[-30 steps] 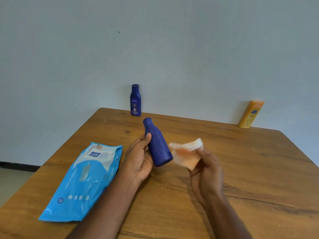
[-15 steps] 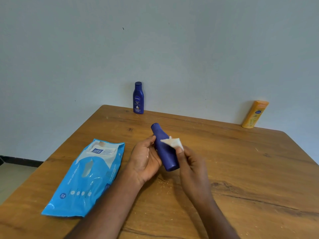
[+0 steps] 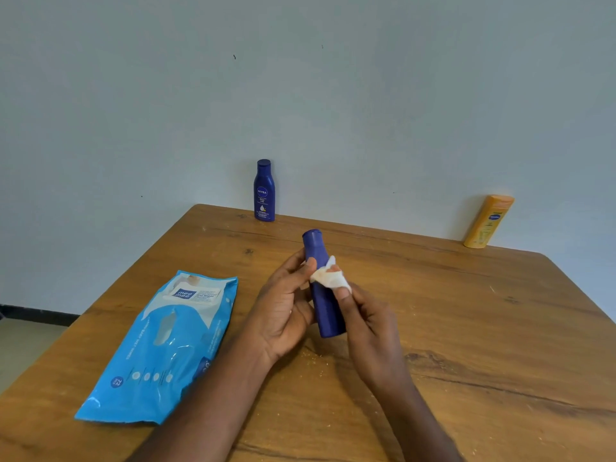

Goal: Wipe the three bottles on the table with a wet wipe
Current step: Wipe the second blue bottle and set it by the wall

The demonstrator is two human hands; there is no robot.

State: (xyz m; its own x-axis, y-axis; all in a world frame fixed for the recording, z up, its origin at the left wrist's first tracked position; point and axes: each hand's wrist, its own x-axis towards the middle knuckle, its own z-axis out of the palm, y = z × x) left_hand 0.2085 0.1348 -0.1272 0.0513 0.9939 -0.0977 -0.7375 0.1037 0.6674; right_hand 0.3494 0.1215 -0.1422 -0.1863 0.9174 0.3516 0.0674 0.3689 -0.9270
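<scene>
My left hand [image 3: 285,308] grips a plain dark blue bottle [image 3: 323,295], held tilted above the middle of the wooden table [image 3: 483,328] with its cap pointing away from me. My right hand [image 3: 370,325] pinches a white wet wipe [image 3: 328,276] and presses it against the upper part of that bottle. A second blue bottle [image 3: 265,191] with a label stands upright at the table's far edge by the wall. At the far right a yellow bottle [image 3: 488,221] leans against the wall.
A light blue pack of wet wipes [image 3: 166,345] lies flat on the left part of the table, close to my left forearm. Small crumbs are scattered on the wood under my hands. A pale wall rises behind the table's far edge.
My right hand has brought the wipe from beside the bottle's base onto the bottle and slid it up toward the neck. The left hand keeps its hold on the bottle.
</scene>
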